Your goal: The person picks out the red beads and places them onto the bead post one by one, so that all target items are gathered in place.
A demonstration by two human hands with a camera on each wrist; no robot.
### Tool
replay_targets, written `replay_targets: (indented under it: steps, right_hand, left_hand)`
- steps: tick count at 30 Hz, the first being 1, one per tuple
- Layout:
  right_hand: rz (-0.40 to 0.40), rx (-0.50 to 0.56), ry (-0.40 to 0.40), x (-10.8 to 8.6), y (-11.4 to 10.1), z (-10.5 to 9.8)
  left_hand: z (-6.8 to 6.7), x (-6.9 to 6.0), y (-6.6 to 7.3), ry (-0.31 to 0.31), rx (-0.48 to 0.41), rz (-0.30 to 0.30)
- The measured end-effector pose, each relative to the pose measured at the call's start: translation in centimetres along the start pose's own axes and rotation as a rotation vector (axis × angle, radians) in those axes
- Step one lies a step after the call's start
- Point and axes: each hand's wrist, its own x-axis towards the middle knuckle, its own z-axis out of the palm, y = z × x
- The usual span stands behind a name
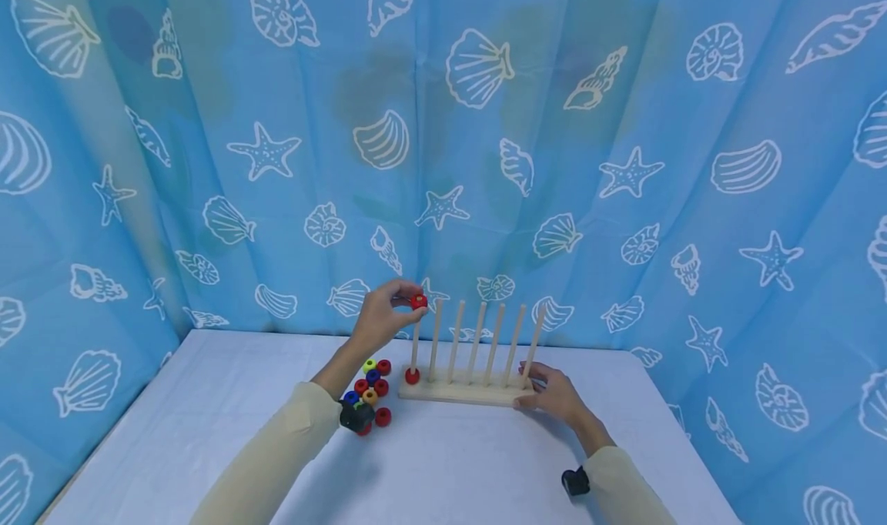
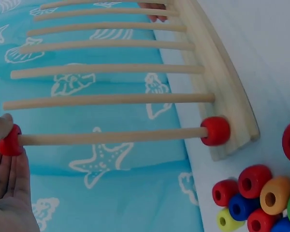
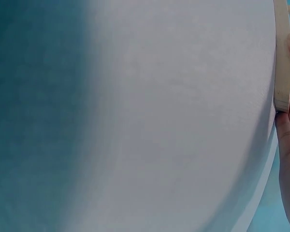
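Observation:
My left hand pinches a red bead between thumb and fingers at the top of the leftmost peg. In the left wrist view this bead meets the peg's tip; whether the peg has entered its hole I cannot tell. Another red bead sits at the foot of the same peg. The pegs stand upright in a long pale wooden base. At the base's right end my right hand grips it, thumb in front and fingers behind. Only part of that hand shows in the left wrist view.
Left of the base lies a cluster of loose beads in red, blue, orange, yellow and green, among them an orange bead and a blue bead. All rest on a white-covered table. A blue shell-print curtain hangs behind.

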Motion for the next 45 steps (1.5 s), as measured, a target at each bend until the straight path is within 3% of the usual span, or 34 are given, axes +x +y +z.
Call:
replay_targets:
  steps: [13, 19, 24, 31, 34, 45]
  right_hand:
    - [-0.015, -0.023, -0.004, 0.4, -0.4, -0.1]
    - [-0.010, -0.046, -0.005, 0.3, -0.4, -0.2]
    - [-0.001, -0.042, -0.007, 0.2, -0.4, -0.1]
    - [0.002, -0.042, -0.002, 0.0, -0.2, 0.2]
    - [-0.005, -0.033, -0.007, -0.1, -0.1, 0.2]
    - [-0.018, -0.022, -0.002, -0.2, 0.1, -0.1]
  left_hand:
    - [0.8, -1.5, -1.9, -0.021, 0.059, -0.086]
    - [1.7, -2.7, -3.2, -0.032, 0.023, -0.131]
    - [2.3, -4.0, -4.6, -0.040, 0.007, -0.202]
    - [3.2, -5.6, -6.3, -0.062, -0.019, -0.213]
    - [3.6, -6.1, -6.8, -0.063, -0.025, -0.258]
    - [4.6, -7.0, -7.9, -0.088, 0.019, -0.337]
